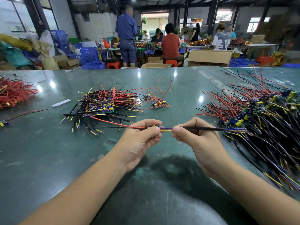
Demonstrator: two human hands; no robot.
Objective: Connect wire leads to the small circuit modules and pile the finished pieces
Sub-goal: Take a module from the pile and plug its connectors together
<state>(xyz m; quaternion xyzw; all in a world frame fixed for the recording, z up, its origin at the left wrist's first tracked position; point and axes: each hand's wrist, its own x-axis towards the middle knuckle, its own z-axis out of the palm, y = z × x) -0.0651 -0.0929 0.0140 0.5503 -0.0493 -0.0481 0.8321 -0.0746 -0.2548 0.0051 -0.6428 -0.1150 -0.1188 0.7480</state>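
Green table (48, 159), glossy, spans the whole near view. Beyond its far edge: workshop floor with people at other benches, a cardboard box (209, 57), blue crates (88, 56), red stools (113, 64).

Right side of table: big heap (263, 120) of modules with red and black wires mixed with black-sleeved leads, running off the right edge.

Centre, past the hands: finished pile (100, 106), boards with red, black, yellow and blue wires splayed out in all directions. Just right of it, a small cluster (158, 103) of modules with red wires curling upward, apart from the pile.

Far left edge: bundle of red wires (14, 95). Nearer, at the left edge, one stray module (3, 123) with its wires trailing right. A white strip (60, 102) lies flat between the red bundle and the pile.

Both hands raised over the table centre, close together, not touching.

Left hand (141, 140): thumb and fingers curled, pinching a module (153, 127); its red and black wires trail left toward the pile.

Right hand (194, 135): thumb and forefinger pinch a black lead (206, 128), which runs right to the heap. The lead's blue and yellow ends (166, 129) bridge the short gap to the module. Whether they are joined to the board, cannot tell.
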